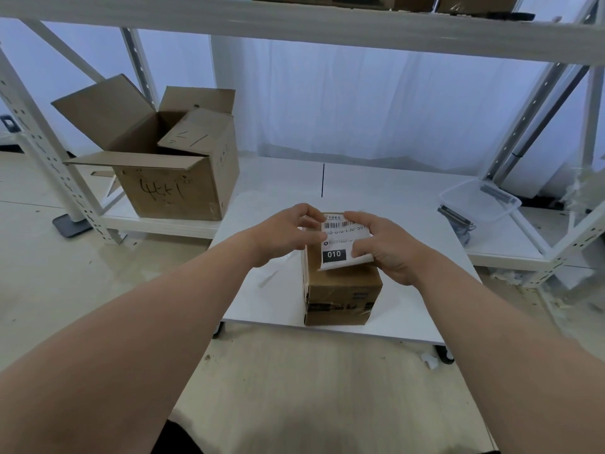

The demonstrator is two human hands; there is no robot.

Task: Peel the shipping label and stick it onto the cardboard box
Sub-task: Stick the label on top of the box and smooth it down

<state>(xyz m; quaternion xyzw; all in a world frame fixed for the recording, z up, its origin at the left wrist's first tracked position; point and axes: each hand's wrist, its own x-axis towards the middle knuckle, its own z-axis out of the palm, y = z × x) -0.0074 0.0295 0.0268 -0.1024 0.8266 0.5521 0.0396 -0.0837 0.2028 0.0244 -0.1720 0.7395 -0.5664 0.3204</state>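
Shelving spans the view beyond your hands. Counter, white, lies beneath them. Open carton, far out from your left hand on a low shelf, holds a smaller tilted box. Cardboard box, closed, sits directly under both hands at the counter's near edge. Clear tub, well out from your right hand; contents not legible. Shipping label, printed face up, is held between your hands just over the box top, long axis running away from you. Your left hand pinches its left edge, your right hand its right edge, thumb on top. Whether the backing is off cannot be told. Both hands are equally near, so the likely next move is a square lowering onto the top face.
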